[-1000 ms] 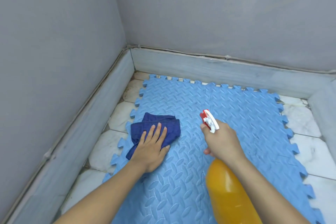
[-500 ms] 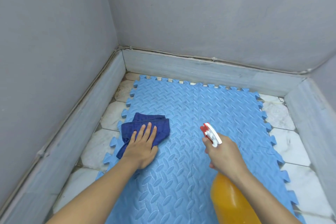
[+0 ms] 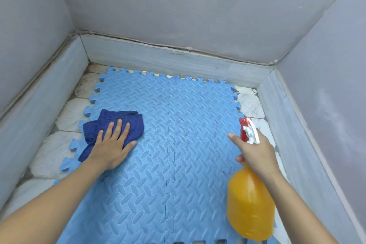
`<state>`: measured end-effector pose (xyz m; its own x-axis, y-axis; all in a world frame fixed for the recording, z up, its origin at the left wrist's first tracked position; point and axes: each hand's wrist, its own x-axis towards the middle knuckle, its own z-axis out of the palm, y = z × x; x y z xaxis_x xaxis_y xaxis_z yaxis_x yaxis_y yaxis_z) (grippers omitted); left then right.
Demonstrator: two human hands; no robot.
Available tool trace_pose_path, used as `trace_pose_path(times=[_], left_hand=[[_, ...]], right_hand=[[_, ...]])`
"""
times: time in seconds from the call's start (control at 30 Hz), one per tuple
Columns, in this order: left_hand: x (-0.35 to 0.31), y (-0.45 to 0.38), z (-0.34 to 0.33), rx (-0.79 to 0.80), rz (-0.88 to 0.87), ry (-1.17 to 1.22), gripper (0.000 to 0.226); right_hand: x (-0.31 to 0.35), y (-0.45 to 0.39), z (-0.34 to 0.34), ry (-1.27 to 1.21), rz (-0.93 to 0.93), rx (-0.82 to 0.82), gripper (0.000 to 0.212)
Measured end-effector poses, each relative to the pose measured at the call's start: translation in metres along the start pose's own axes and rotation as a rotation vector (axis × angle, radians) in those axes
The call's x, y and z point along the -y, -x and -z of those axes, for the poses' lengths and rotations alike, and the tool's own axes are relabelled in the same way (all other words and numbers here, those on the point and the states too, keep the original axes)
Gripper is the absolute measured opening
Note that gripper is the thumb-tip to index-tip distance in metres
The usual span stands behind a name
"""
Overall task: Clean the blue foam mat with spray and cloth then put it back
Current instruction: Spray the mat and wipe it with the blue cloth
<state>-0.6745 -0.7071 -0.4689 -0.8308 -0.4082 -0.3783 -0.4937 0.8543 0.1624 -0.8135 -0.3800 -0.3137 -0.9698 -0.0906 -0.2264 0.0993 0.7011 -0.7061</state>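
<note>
The blue foam mat (image 3: 178, 125), made of interlocking tiles with a raised pattern, lies flat on the floor and shows dark specks near its middle. A dark blue cloth (image 3: 118, 123) lies crumpled on the mat's left part. My left hand (image 3: 112, 146) rests flat on the cloth, fingers spread, pressing it down. My right hand (image 3: 255, 152) grips the neck of an orange spray bottle (image 3: 249, 206) with a red and white nozzle, held above the mat's right edge, index finger stretched out forward.
Grey walls (image 3: 178, 6) with a pale stone skirting (image 3: 168, 59) close in the mat on the left, far and right sides. Strips of white marble floor (image 3: 51, 150) show left and right of the mat.
My right hand with the spray bottle has moved right, from the mat's middle to above its right edge. The view has shifted right. My left hand stays on the cloth.
</note>
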Motion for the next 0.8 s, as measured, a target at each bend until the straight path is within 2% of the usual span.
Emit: trace_pose_path(times=[0.1, 0.5, 0.63, 0.73, 0.8], left_hand=[[0.001, -0.001, 0.003, 0.025, -0.004, 0.008, 0.069], [0.019, -0.004, 0.023, 0.138, -0.099, 0.060, 0.067], [0.028, 0.005, 0.023, 0.047, -0.147, 0.121, 0.060], [0.032, 0.017, 0.017, -0.080, -0.151, 0.020, 0.054], [0.038, 0.024, 0.011, -0.111, -0.148, -0.037, 0.054]], right_hand=[[-0.002, 0.004, -0.002, -0.053, -0.061, 0.032, 0.021], [-0.015, 0.036, -0.035, 0.108, -0.092, 0.183, 0.036], [-0.010, 0.058, -0.040, 0.223, 0.021, 0.238, 0.031], [-0.015, 0.077, -0.048, 0.313, 0.113, 0.289, 0.036], [-0.020, 0.090, -0.056, 0.378, 0.184, 0.333, 0.038]])
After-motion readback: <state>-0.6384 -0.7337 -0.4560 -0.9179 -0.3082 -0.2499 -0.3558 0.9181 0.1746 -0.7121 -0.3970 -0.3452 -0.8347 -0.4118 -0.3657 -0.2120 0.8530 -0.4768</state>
